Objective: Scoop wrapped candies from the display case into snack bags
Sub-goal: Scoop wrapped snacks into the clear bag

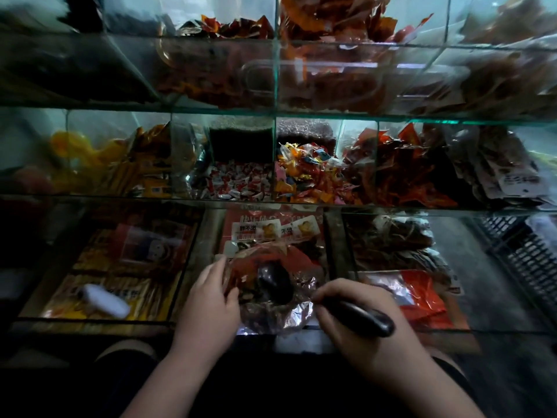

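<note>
Down at the front edge of the glass display case (275, 203), over its lowest middle compartment, we hold a clear snack bag (289, 315) between both hands. Our left hand (208, 303) has its fingers curled round the bag's left rim and grips the film there. Our right hand (364, 339) is closed round the handle of a dark scoop (358, 316), whose rounded bowl sits inside the bag's mouth, well ahead of the knuckles. Crinkled wrappers show through the film beneath the bowl (too dim for us to tell their colours). One shelf up, just beyond the bag, lie the wrapped candies: a red-and-white heap (238, 182) in one compartment and a multicoloured heap (304, 167) in the compartment to its right, with a glass divider between them.
</note>
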`<control>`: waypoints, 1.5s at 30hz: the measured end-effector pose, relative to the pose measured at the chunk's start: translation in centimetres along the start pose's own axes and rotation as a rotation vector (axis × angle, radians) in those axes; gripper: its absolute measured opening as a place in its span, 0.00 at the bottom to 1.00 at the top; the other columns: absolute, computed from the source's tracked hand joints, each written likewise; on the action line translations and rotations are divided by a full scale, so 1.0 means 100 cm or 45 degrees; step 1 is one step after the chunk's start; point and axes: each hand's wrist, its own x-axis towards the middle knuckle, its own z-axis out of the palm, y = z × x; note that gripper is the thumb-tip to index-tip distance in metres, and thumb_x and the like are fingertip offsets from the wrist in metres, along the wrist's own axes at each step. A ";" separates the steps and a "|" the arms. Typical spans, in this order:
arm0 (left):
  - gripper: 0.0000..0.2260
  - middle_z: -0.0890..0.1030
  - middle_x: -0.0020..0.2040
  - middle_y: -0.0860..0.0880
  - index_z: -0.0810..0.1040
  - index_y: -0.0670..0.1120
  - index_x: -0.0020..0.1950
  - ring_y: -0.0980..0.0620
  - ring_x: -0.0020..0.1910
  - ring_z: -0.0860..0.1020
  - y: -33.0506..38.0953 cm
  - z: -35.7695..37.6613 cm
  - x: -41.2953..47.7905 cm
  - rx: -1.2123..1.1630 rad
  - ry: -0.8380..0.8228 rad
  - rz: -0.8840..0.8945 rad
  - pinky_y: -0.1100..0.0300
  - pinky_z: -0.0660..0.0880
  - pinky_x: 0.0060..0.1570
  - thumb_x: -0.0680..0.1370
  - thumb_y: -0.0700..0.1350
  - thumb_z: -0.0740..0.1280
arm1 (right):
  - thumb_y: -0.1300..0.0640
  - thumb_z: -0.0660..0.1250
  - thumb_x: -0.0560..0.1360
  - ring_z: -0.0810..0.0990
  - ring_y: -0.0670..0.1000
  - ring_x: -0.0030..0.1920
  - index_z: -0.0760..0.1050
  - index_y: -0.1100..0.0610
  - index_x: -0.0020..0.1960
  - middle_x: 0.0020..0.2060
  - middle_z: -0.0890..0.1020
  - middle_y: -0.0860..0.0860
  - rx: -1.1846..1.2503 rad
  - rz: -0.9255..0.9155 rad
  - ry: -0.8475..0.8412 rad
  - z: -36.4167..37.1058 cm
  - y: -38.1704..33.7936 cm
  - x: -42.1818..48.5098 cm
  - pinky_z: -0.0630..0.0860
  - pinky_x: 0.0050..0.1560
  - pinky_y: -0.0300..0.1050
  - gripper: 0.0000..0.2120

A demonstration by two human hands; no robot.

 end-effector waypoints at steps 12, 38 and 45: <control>0.19 0.81 0.64 0.50 0.72 0.49 0.76 0.50 0.61 0.80 -0.013 0.011 0.002 0.014 0.210 0.018 0.57 0.77 0.54 0.84 0.43 0.60 | 0.57 0.67 0.74 0.80 0.61 0.51 0.76 0.55 0.55 0.51 0.76 0.55 -0.799 -0.003 -0.494 0.115 0.049 0.080 0.78 0.46 0.52 0.10; 0.20 0.80 0.66 0.51 0.68 0.49 0.78 0.53 0.64 0.79 -0.015 0.014 0.006 -0.104 0.222 0.065 0.50 0.79 0.60 0.85 0.44 0.57 | 0.61 0.71 0.73 0.81 0.39 0.36 0.82 0.46 0.33 0.33 0.84 0.42 0.285 0.603 0.201 0.123 0.073 0.088 0.75 0.39 0.33 0.14; 0.19 0.80 0.65 0.52 0.70 0.49 0.76 0.55 0.63 0.79 -0.019 0.009 0.005 -0.181 0.255 0.017 0.60 0.76 0.59 0.85 0.44 0.58 | 0.67 0.74 0.67 0.88 0.58 0.42 0.84 0.63 0.46 0.40 0.88 0.59 1.125 1.074 0.434 0.119 0.071 0.079 0.84 0.43 0.49 0.09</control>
